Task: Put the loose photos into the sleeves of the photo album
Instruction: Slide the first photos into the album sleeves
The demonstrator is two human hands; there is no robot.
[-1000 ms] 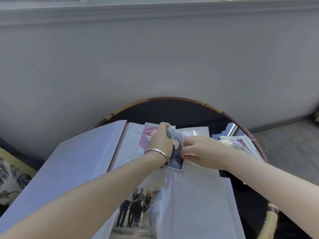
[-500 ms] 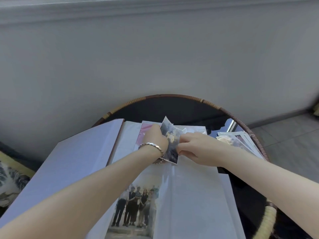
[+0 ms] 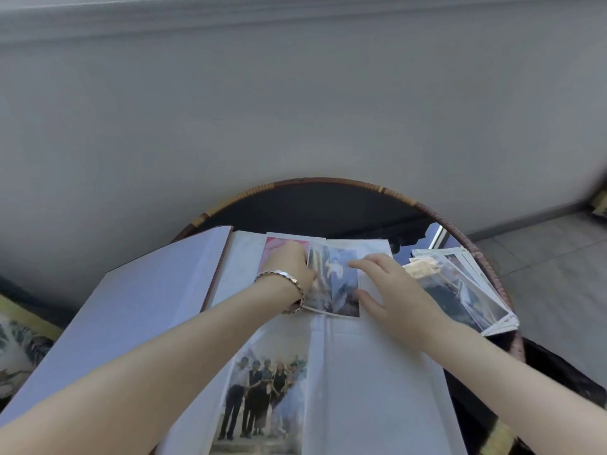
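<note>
a home, by the look of it: a round table (image 3: 312, 208) with a woven cane rim set against a plain grey wall (image 3: 295, 110), a leaf-print cushion (image 3: 19, 353) at the left, grey floor tiles (image 3: 555, 284) at the right, a family album (image 3: 377, 372) open on top.

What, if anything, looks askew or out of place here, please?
The photo at the top of the album lies slightly tilted, its lower edge seemingly lifted. The loose photo stack at the right is fanned unevenly, its corner reaching the table's rim.
</note>
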